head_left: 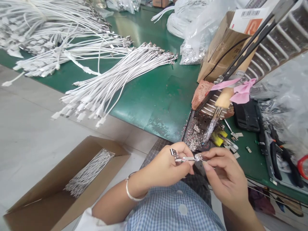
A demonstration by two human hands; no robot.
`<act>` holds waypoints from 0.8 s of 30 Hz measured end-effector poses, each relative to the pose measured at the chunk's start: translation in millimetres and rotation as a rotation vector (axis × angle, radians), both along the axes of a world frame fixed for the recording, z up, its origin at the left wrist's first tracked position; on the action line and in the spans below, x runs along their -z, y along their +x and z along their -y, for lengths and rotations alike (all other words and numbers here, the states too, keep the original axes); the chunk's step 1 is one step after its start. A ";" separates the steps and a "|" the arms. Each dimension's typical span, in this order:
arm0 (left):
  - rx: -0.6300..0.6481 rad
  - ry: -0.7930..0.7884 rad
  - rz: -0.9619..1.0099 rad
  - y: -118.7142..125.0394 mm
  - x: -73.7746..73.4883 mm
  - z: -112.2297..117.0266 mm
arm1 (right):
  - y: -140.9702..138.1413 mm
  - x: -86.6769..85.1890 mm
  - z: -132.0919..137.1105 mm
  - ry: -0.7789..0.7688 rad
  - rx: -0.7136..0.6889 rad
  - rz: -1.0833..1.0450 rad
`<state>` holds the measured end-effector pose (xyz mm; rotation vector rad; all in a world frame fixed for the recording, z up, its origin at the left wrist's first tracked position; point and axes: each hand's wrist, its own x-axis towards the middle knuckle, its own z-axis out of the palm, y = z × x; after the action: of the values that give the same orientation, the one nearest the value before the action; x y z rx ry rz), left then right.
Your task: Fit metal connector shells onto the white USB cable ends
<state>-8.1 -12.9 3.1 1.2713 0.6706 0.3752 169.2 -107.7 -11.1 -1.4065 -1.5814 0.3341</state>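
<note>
Above my lap, at the bench's front edge, both hands meet. My left hand [166,165] is closed around a thin white and silver piece [186,158], perhaps a cable end. A metal USB plug [173,152] sticks out over its fingers. My right hand [225,175] pinches a small shiny part [198,157] at the far end of that piece; its exact kind is too small to tell. Just beyond the fingers lie a soldering iron [218,110] with a wooden collar, solder crumbs [193,136] and a yellow sponge [218,138].
Bundles of white USB cables [120,80] lie on the green bench [166,93]. A cardboard box [96,147] with more cables stands at lower left. To the right are a brick [202,93], a black phone-like object [247,115], pliers [286,157] and plastic bags [286,96].
</note>
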 end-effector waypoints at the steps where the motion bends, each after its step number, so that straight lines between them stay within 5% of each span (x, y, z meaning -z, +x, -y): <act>1: -0.010 0.008 0.005 1.0 -2.0 -1.6 | -0.7 0.1 -1.8 0.006 0.004 0.004; 14: -0.050 0.181 0.031 11.9 -0.6 -12.6 | -4.9 -1.1 -11.3 0.110 0.131 0.021; 24: -0.085 0.107 0.023 13.7 -8.6 -13.5 | -8.1 -4.8 -15.5 0.127 0.128 -0.010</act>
<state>5.6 0.5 11.6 1.3405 0.6937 0.5007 161.2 -92.2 -6.3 -1.3970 -1.4700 0.1613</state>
